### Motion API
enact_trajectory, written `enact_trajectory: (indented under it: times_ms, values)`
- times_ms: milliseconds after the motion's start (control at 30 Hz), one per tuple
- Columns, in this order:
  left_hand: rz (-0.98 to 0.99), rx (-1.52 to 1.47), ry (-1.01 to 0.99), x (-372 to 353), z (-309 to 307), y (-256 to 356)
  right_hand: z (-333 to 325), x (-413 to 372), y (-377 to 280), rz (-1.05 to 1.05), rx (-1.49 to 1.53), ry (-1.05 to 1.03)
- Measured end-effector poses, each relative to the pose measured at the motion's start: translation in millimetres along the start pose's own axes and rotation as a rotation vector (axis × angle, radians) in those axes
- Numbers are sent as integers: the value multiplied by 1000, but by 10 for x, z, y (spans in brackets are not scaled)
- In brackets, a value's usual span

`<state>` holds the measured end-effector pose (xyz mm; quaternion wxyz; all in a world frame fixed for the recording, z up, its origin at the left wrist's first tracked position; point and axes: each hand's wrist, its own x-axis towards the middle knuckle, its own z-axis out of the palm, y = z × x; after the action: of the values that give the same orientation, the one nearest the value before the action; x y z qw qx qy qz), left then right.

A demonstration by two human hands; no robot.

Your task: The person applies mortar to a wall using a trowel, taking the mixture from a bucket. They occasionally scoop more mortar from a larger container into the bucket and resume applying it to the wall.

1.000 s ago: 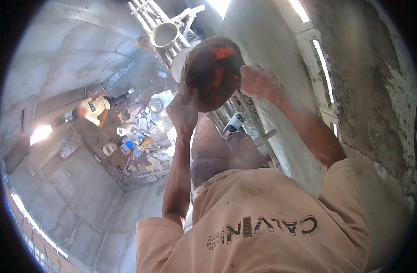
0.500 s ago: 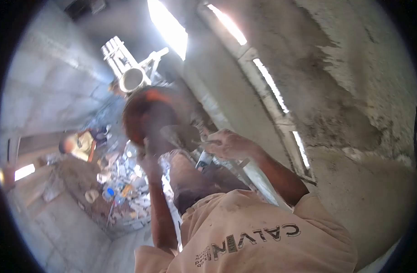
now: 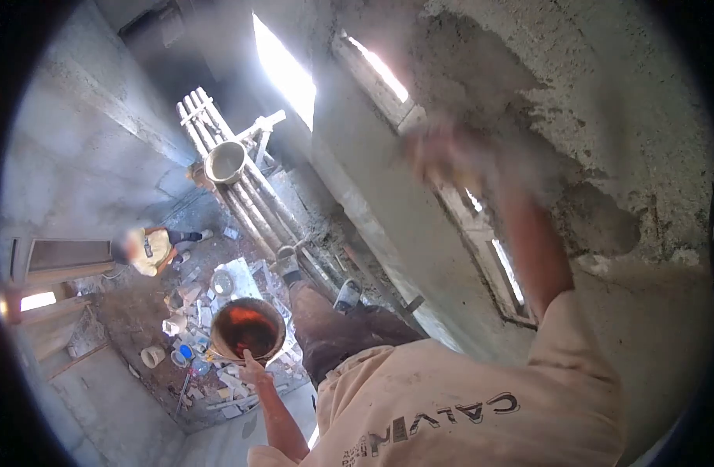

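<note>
My left hand [image 3: 255, 369] grips the near rim of a round bucket [image 3: 246, 302], which has a reddish-orange inside wall and dark contents. The bucket is held out at my side, above the littered floor. At the wall, my right hand [image 3: 448, 156] is smeared by motion, so its fingers and anything in them cannot be made out. It is nearest to the wet, darker plaster [image 3: 481, 74] on the rough wall, beside a row of narrow bright openings [image 3: 380, 68].
A scaffold of lashed poles [image 3: 252, 204] runs below me, with a second bucket [image 3: 225, 162] standing on it. My foot [image 3: 348, 296] is on the scaffold. Down on the floor, a person [image 3: 152, 251] in a yellow shirt is near rubble and scattered containers [image 3: 187, 352].
The bucket has moved from in front of me down to my left with my left hand. My right hand, earlier beside a flat grey trowel-like thing, has swung up to the wall.
</note>
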<state>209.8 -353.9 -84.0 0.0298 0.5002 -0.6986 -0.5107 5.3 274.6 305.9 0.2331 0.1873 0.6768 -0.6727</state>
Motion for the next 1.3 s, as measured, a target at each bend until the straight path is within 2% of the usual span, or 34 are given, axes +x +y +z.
enact_trajectory:
  times_ms: [67,133,167,200,233,267,300,333,367,433,500,567,600,633,667,700,733,767,833,867,900,933,1000,1067,1100,1200,1233,1300]
  values:
    - [-1,425,85,-34,-276,-142,-389,170,-209,-137,-334,646]
    - [-202,-212,-124,-30,-490,-482,-452,-186,-513,-309,-137,727]
    - [-337,-551,-425,389,-681,-1193,-222,-376,-615,-337,-130,718]
    - [-342,-390,-275,354,-896,-1353,19,-550,-514,-335,-92,708]
    - [-297,-270,-205,496,-1000,-1606,-143,-555,-201,-343,-336,674]
    - [-271,-49,-113,337,-1056,-1484,14,-450,-11,-287,-389,550]
    - [-314,-177,-8,187,-1016,-1404,167,-348,180,-236,-444,424]
    - [-256,-113,-3,308,-1045,-1664,466,-257,228,-94,-332,236]
    - [-314,-74,54,187,-1077,-1438,542,1,521,-94,-447,187]
    - [-365,-95,111,-169,-887,-814,462,590,1708,74,-482,124]
    - [-353,-183,126,-201,-883,-655,407,1115,2944,209,-582,92]
    - [-351,-238,136,-104,-867,-591,395,1185,4386,139,-927,133]
    - [-328,-253,120,-112,-810,-490,389,1069,5099,7,-1134,200]
    - [-305,-265,105,-166,-747,-312,539,850,5057,327,-960,91]
    - [-280,-280,88,-154,-713,-222,747,548,4863,642,-594,95]
    - [-233,-250,92,-75,-712,-268,878,256,5019,591,-645,109]
    - [-186,-218,91,11,-689,-315,879,-41,5548,430,-705,177]
    - [-134,-191,80,129,-596,-325,705,-266,6379,626,-632,133]
    - [-119,61,115,389,-467,-274,1016,-737,5933,824,-562,104]
    - [-118,193,123,447,-431,-260,974,-1026,6226,696,-730,-13]
    - [-187,182,95,528,-370,-262,888,-1264,6504,560,-895,-129]
    - [-254,168,68,636,-323,-273,963,-1424,6431,745,-720,52]
    - [-315,211,61,943,-248,-392,1017,-1605,6321,809,-631,70]
    - [-306,340,97,1337,-198,-805,1256,-1554,5680,894,-375,250]
    - [-334,325,61,1435,-145,-786,1333,-1549,5403,928,-249,341]
    - [-395,261,-23,1544,25,-587,1503,-1466,4942,1062,-151,488]
    - [-388,229,-47,1509,108,-362,1499,-1471,4958,1084,-211,451]
    - [-354,171,-91,1650,328,-154,1230,-1629,5751,957,-573,329]
